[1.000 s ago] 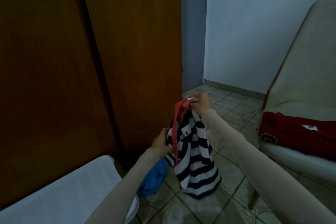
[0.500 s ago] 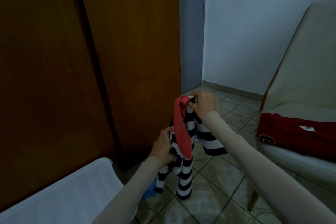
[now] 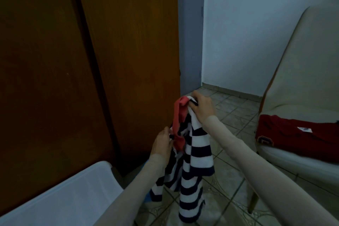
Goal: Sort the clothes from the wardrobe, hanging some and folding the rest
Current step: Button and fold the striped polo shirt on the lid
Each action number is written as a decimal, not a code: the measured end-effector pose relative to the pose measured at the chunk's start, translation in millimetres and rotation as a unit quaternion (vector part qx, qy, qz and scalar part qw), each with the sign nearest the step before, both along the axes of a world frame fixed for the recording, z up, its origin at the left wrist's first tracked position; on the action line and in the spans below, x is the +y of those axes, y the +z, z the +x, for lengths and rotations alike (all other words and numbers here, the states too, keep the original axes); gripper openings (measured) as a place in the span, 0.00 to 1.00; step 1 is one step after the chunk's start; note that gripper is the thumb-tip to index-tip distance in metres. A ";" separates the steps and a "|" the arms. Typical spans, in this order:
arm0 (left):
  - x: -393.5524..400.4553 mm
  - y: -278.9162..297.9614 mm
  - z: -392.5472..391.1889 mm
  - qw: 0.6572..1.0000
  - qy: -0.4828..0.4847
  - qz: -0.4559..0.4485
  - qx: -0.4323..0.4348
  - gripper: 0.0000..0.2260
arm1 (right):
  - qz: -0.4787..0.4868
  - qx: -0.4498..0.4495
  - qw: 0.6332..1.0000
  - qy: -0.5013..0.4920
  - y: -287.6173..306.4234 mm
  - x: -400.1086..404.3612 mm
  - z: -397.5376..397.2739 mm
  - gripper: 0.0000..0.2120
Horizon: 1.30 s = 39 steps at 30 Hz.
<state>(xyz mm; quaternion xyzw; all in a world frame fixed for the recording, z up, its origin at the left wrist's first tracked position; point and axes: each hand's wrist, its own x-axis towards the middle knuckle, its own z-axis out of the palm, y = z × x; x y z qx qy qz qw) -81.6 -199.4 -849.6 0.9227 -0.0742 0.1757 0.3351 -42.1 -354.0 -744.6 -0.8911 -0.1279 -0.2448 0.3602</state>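
Left hand [image 3: 162, 143], lower centre of the frame, pinches the edge of a navy-and-white striped knit garment with a coral-red collar [image 3: 190, 154]; right hand [image 3: 200, 108], higher and to its right, grips the collar end, so the cloth hangs free above the tiled floor [image 3: 229, 115], probably to find its shape before hanging or folding. Lower left: a white plastic basket rim [image 3: 73, 194] before the brown wooden wardrobe door [image 3: 132, 51]. Far right: a folded dark-red shirt [image 3: 297, 139] laid on a cream chair [image 3: 302, 79].
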 end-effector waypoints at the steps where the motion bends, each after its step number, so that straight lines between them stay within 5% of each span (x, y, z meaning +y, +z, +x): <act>1: 4.1 0.9 2.0 1.000 -0.007 0.013 -0.008 0.05 | 0.010 0.005 1.000 -0.002 -0.5 -1.9 1.4 0.06; 5: 18.6 6.9 6.6 1.000 -0.010 0.004 -0.010 0.08 | 0.028 0.033 0.999 -0.027 0.4 -9.8 4.7 0.08; 14: 36.7 59.7 17.7 0.973 0.041 -0.228 -0.008 0.07 | 0.043 0.107 0.993 -0.036 8.1 -22.3 8.3 0.12; 19: 45.7 94.9 23.0 0.984 0.056 -0.167 0.001 0.11 | 0.092 0.141 0.985 0.038 8.9 -25.7 3.1 0.13; 23: 46.7 106.0 23.1 0.985 0.057 -0.163 0.000 0.10 | 0.176 0.153 0.965 0.118 10.5 -22.3 -1.7 0.02; 34: 54.2 96.0 19.7 0.982 0.064 -0.170 0.046 0.09 | 0.308 0.081 0.935 0.155 15.3 -5.1 -10.3 0.10; 39: 57.6 90.3 20.3 0.973 0.070 -0.209 0.060 0.09 | 0.373 0.147 0.901 0.166 28.4 0.7 -11.0 0.13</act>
